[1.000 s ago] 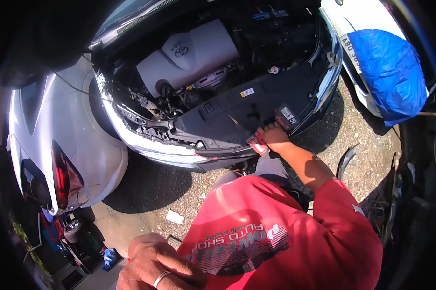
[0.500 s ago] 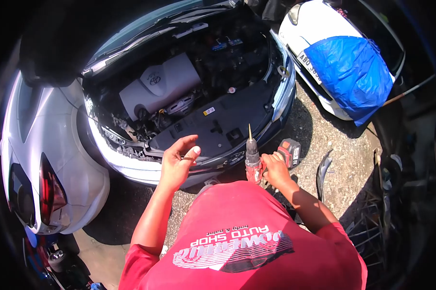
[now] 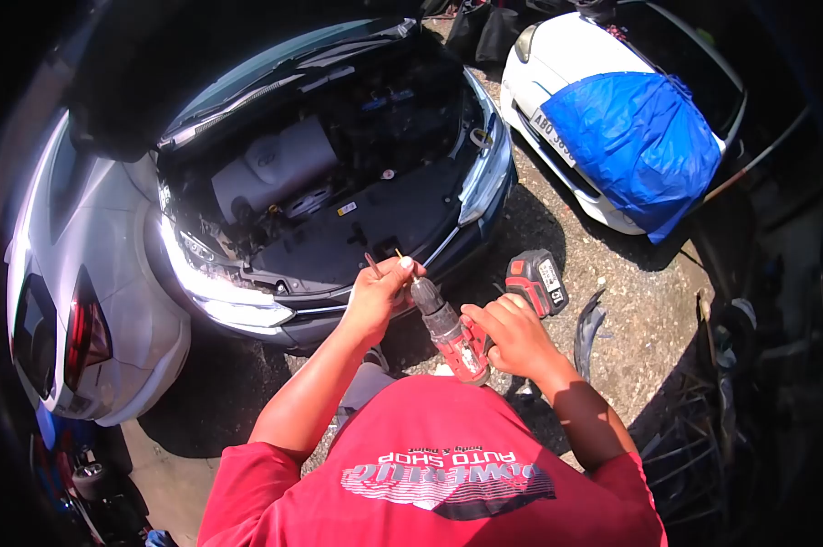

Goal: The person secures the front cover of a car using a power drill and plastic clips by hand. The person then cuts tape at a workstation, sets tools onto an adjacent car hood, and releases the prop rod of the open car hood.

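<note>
My right hand point(image 3: 512, 333) is wrapped round the grip of a red and grey cordless drill point(image 3: 446, 330), with its battery point(image 3: 537, 281) sticking out beyond my knuckles. The drill points away from me, tilted to the left. At its chuck, the fingers of my left hand point(image 3: 382, 294) are closed around the thin gold-coloured drill bit point(image 3: 400, 253). A slim dark piece point(image 3: 372, 264) also sticks up from the left hand; its kind is unclear. Just beyond both hands lies the front of a car point(image 3: 339, 255) with its engine bay uncovered.
A silver car point(image 3: 111, 301) stands close on the left. At the upper right is a white car point(image 3: 557, 100) partly covered by a blue sheet point(image 3: 639, 146). A curved dark trim piece point(image 3: 589, 328) lies on the rough ground point(image 3: 630, 337) to the right.
My left hand has moved right and closed on the drill bit. The drill has tipped to the left and come nearer my body. The view has shifted slightly.
</note>
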The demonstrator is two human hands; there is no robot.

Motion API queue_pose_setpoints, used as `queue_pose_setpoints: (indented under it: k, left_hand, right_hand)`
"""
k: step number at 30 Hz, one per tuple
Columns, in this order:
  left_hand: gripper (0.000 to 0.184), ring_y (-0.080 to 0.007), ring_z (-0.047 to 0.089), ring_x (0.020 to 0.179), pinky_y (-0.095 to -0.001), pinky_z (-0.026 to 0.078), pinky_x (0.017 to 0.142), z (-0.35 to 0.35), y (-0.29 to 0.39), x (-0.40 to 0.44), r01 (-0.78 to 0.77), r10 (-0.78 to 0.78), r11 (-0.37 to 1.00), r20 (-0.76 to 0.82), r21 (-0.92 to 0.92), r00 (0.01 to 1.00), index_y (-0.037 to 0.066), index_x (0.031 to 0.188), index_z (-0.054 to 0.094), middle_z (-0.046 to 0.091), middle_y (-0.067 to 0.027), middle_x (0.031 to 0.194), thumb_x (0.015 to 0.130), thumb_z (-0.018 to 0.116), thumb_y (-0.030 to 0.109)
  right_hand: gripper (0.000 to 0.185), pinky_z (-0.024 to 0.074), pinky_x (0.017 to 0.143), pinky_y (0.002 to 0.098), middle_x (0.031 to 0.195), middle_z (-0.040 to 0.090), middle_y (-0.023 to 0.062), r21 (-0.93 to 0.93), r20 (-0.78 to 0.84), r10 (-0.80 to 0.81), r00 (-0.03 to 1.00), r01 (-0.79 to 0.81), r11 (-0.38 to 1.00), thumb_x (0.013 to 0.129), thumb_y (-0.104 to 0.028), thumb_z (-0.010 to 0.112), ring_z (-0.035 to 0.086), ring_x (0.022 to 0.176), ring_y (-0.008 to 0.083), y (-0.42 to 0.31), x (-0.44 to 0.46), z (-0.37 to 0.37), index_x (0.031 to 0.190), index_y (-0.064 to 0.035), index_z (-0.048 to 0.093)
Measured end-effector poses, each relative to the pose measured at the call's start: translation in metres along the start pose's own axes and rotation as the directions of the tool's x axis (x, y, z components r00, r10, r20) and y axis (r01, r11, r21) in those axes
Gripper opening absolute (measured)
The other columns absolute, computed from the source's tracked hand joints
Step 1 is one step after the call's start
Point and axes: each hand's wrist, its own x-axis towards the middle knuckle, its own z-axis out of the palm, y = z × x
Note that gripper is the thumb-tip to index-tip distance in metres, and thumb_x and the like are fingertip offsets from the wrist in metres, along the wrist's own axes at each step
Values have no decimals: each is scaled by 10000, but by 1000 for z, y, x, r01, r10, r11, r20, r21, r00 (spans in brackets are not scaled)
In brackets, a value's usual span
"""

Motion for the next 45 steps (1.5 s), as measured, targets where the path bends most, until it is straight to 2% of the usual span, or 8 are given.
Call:
queue_pose_setpoints:
  k: [5,9,15,20,21,27,36,45]
  left_hand:
    - [259,-78,568,634,-245,421,576,-2,13,-14,-2,-21,962,-82,-272,996,80,973,719,665,11,780,1019,689,332]
    - [296,-152,648,753,-373,568,716,5,42,-63,-50,8,879,-91,-474,996,69,1024,676,662,-44,826,1004,705,363]
    - [326,-226,667,763,-378,574,719,15,32,-127,-178,127,909,-155,-377,980,60,1113,621,656,-109,819,1035,656,375]
    - [247,-206,678,875,-333,549,685,18,22,-141,-171,14,870,-322,-463,947,120,1060,612,675,-62,994,1036,649,363]
    - [247,-206,678,875,-333,549,685,13,19,-140,-176,21,872,-324,-458,946,120,1060,612,675,-62,994,1036,649,363]
    - [185,-155,657,914,-350,553,817,6,16,-125,-245,11,843,-439,-480,898,115,1008,628,663,2,933,1015,678,293]
    - [189,-221,679,915,-377,536,785,11,21,-96,-149,-23,874,-346,-462,938,114,978,643,682,-46,941,1013,677,296]
    - [211,-155,658,806,-326,532,695,48,23,-52,-132,30,876,-223,-463,974,95,943,671,694,-34,900,1026,663,289]
  right_hand:
    - [739,501,914,439,1006,643,110,58,68,-2,998,-2,998,679,-48,742,637,959,340,-16,7,-34,1398,-45,569]
    - [859,574,889,420,1176,712,200,490,-194,-3,981,100,866,721,-269,871,727,1000,380,-38,15,-39,1442,25,507]
    - [824,603,932,368,1238,719,186,722,-165,150,975,16,691,792,-238,873,755,1049,290,-60,1,-22,1469,21,480]
    - [760,633,788,349,1209,724,201,397,-350,-133,927,275,876,802,-190,829,765,952,294,-73,16,-11,1476,-14,527]
    - [770,615,726,357,1155,741,180,578,-299,4,954,178,797,795,-190,832,760,879,282,-71,11,3,1484,-23,531]
    - [787,584,682,376,1054,754,151,540,-433,-90,897,338,771,789,-180,830,735,781,298,-65,18,15,1495,-21,521]
    - [745,622,843,369,1131,754,161,565,-419,8,908,254,785,797,-101,861,768,967,296,-58,-6,-7,1464,-12,543]
    - [676,598,970,376,1292,711,180,513,-318,113,941,71,855,865,-71,796,735,1140,296,-51,-29,-43,1470,21,507]
